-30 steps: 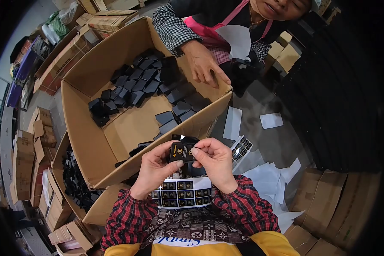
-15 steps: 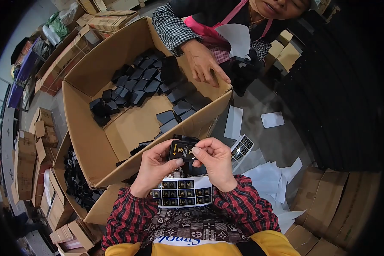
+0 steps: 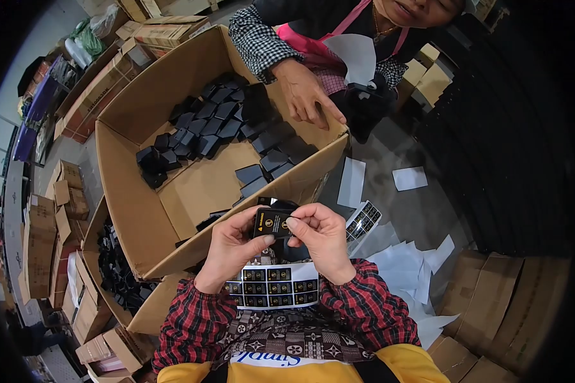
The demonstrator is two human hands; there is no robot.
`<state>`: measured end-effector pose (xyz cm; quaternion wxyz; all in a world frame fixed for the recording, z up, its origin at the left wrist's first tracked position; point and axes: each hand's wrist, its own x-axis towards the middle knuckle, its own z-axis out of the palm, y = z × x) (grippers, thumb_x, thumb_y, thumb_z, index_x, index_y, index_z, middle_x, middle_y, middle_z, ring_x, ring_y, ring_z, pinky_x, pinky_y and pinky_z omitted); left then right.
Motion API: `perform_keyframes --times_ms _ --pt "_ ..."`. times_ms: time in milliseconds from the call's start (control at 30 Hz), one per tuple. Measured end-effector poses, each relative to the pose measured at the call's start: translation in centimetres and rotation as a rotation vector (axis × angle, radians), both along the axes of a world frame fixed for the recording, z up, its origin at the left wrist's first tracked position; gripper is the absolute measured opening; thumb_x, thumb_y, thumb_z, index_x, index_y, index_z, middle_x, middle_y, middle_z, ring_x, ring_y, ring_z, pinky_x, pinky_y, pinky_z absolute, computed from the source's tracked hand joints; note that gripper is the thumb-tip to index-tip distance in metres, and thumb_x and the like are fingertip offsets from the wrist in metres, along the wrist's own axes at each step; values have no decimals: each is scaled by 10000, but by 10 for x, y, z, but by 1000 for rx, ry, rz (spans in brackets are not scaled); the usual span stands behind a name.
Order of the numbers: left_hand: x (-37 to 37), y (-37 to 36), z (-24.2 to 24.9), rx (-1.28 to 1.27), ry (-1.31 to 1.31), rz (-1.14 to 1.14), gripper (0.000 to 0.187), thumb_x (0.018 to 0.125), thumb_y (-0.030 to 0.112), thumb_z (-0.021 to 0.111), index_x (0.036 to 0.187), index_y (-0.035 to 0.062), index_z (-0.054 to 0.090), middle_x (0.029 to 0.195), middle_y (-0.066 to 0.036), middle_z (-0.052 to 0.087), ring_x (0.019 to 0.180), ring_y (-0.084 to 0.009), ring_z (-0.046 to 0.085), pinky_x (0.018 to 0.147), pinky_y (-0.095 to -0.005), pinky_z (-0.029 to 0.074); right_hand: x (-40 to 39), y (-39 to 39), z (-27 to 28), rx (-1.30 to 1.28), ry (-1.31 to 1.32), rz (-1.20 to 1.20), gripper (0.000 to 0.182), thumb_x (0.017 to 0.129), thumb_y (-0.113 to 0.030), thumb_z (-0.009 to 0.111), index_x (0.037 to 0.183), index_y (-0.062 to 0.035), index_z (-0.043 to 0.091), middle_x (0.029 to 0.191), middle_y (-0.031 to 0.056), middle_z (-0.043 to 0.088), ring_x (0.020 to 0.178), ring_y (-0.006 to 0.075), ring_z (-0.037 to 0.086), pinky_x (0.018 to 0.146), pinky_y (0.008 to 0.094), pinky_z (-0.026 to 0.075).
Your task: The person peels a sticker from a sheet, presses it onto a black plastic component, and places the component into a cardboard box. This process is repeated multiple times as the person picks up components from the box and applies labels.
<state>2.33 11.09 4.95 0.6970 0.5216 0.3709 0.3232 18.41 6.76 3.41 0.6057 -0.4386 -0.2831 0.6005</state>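
Observation:
My left hand point(image 3: 233, 249) grips a black plastic part point(image 3: 281, 204), thumb along its lower left edge and fingers behind. On the face turned to me lies a black warning label point(image 3: 273, 223) with yellow and white print. My right hand point(image 3: 324, 237) is closed at the other end, its thumb pressed on the label's right edge and its fingers curled around the part. Below my wrists, a white sheet of labels point(image 3: 292, 304) rests on my lap, with several black warning labels on it and a bare white patch at its top right.
A large cardboard box point(image 3: 129, 214) ahead holds many black plastic parts point(image 3: 211, 118). A smaller box point(image 3: 148, 313) with black pieces stands at left. Across from me, a co-worker's hand point(image 3: 303, 96) hangs over the box rim. Another label sheet point(image 3: 364, 220) and white papers point(image 3: 390, 255) lie at right.
The part has tipped very slightly in my hands, and the label's print shows more clearly. My right thumb stays on the label's right edge. The co-worker's hand has hardly moved.

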Motion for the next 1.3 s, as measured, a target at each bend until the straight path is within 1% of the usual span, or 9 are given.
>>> perform_keyframes --times_ms 67,133,467,533,567,733,967,1033,1300 --pt "0 0 0 -24 23 -3 443 741 -22 605 1157 -13 452 990 -38 558 877 -73 514 731 -201 436 0 0 -1 -4 -1 -1 89 799 -47 569 865 4 537 685 22 561 548 54 527 503 159 445" --pt "2 0 1 16 -2 -1 442 742 -19 605 1157 -11 453 980 -33 559 839 -61 516 689 -189 438 0 0 -1 1 -11 -3 93 798 -47 571 866 6 535 685 21 560 547 54 527 502 159 444" --pt "0 0 -3 -8 30 -4 445 741 -14 610 1158 -7 455 964 -34 562 807 -51 517 641 -167 438 -1 0 -3 6 -21 -13 89 795 -41 571 860 7 534 686 21 558 544 59 527 500 166 441" --pt "3 0 -2 39 16 15 445 740 -11 614 1156 -4 458 950 -29 565 770 -36 512 589 -154 430 -1 0 -3 3 -31 -15 84 795 -38 571 856 7 534 685 22 557 541 61 526 500 169 440" --pt "2 0 -3 39 17 14 445 740 -11 614 1156 -4 458 950 -29 565 770 -36 512 589 -154 430 -1 1 -3 2 -30 -16 84 795 -38 571 856 7 534 685 22 557 541 61 526 500 169 440" --pt "0 1 -2 -20 28 -6 443 736 -15 617 1151 -3 462 946 -27 569 770 -40 519 606 -160 438 -1 0 -3 14 -23 -22 79 793 -31 569 855 6 536 684 21 557 541 61 526 499 166 436" --pt "1 1 -4 8 7 18 447 733 -20 618 1151 -4 461 951 -24 567 779 -44 520 617 -160 440 -2 1 -4 14 -28 -29 79 789 -26 569 858 0 541 686 26 564 541 59 529 494 160 439" --pt "-1 1 -5 -25 28 -5 447 731 -23 619 1148 -8 461 967 -30 563 828 -59 522 669 -179 447 -2 1 -5 15 -27 -35 79 791 -27 567 859 3 539 691 27 565 540 58 529 497 159 441" --pt "1 0 -5 11 23 7 430 720 -33 622 1122 -14 470 969 -39 563 862 -88 529 717 -210 457 -6 2 -4 5 -66 -53 84 786 -32 576 850 1 533 691 21 562 536 51 524 499 157 441"
